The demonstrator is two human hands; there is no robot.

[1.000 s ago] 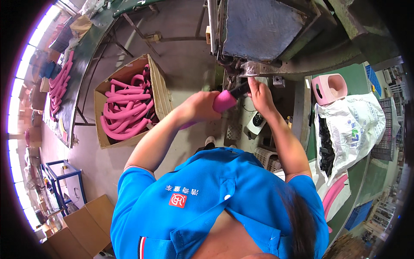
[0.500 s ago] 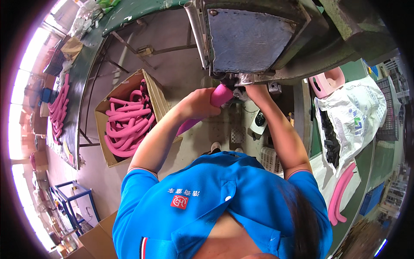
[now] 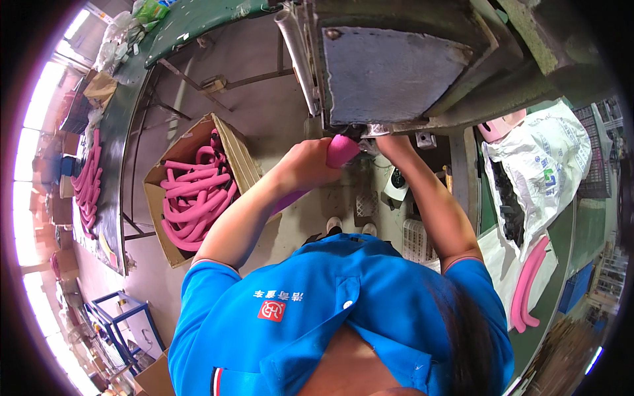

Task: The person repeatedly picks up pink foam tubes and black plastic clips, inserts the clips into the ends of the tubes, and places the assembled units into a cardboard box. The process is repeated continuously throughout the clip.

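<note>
My left hand is closed around a thick pink tube. One end of the tube points up to the dark underside of the machine, and its other part runs back beneath my left forearm. Whether the tube's tip touches the machine, I cannot tell. Just to the right, my right hand reaches up under the machine's lower edge. Its fingers are hidden there, so what they hold or touch does not show.
At the left stands a cardboard box of bent pink tubes. More pink tubes lie on the green bench beyond it. On the right-hand bench are an open white sack with black parts, two pink tubes and a pink plastic piece.
The whole view has shifted slightly. My left hand keeps its grip on the pink tube, and my right hand stays under the machine's edge.
</note>
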